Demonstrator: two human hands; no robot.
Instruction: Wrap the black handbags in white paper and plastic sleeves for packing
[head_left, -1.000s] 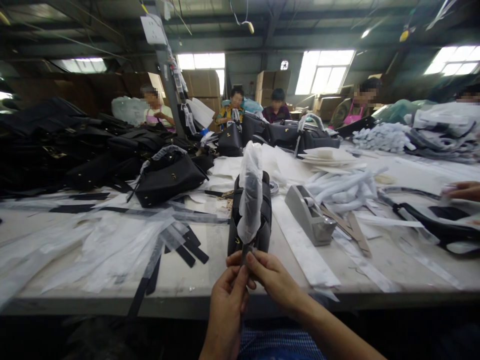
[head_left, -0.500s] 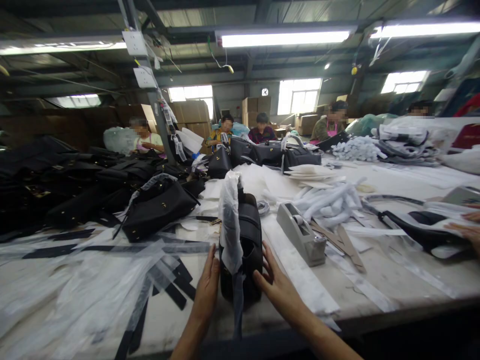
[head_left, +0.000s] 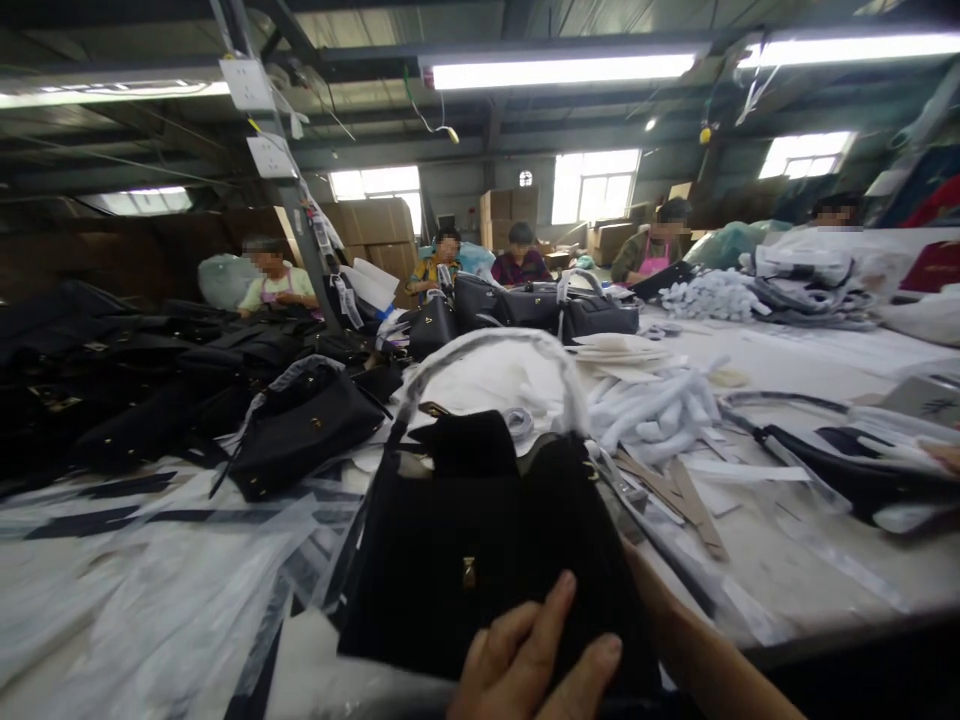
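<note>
A black handbag (head_left: 420, 540) faces me, with a small gold clasp on its front and its top flap up. Its handle (head_left: 495, 340), wrapped in clear plastic, arches over the top. My left hand (head_left: 525, 650) lies against the lower front of the bag, fingers stretched and apart. My right hand (head_left: 637, 565) is at the bag's right side, its fingers hidden behind the bag, so its grip does not show. A grey tape dispenser (head_left: 626, 485) sits just right of the bag, mostly covered by it.
Another black handbag (head_left: 300, 430) lies left, before a heap of black bags (head_left: 112, 370). Plastic film (head_left: 172, 600) covers the left tabletop. White rolls (head_left: 667, 410) and cardboard strips (head_left: 694, 510) lie right. A co-worker's hand (head_left: 945, 460) is at the right edge; several people sit beyond.
The handbag has turned from end-on to showing its broad front. My left hand has gone from its left side to its front; my right hand has slipped partly behind it.
</note>
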